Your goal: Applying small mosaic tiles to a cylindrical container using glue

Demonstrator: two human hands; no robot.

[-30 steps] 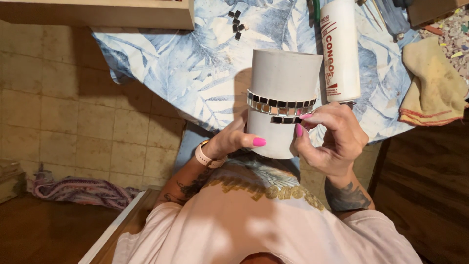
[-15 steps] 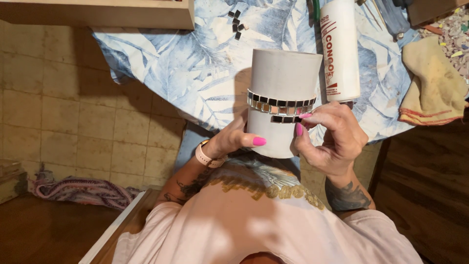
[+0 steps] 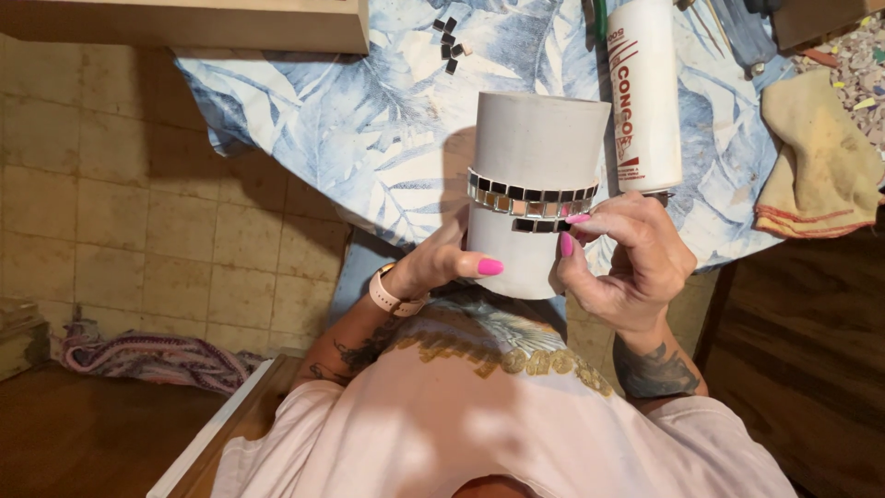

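I hold a white cylinder (image 3: 535,138) upright in front of my chest. A band of small dark mirror tiles (image 3: 530,195) runs around its middle, with a short second row starting below it. My left hand (image 3: 442,263) grips the cylinder's lower left side, thumb across the front. My right hand (image 3: 627,258) is at the right side, its thumb and forefinger pinched against the end of the second tile row; whether a tile is between the fingertips is hidden.
A table with a blue leaf-print cloth (image 3: 369,120) lies ahead. On it are a white glue bottle (image 3: 643,92), several loose tiles (image 3: 449,41), a yellow rag (image 3: 816,166) and a wooden box (image 3: 203,23). Tiled floor and a striped cloth (image 3: 147,355) are at left.
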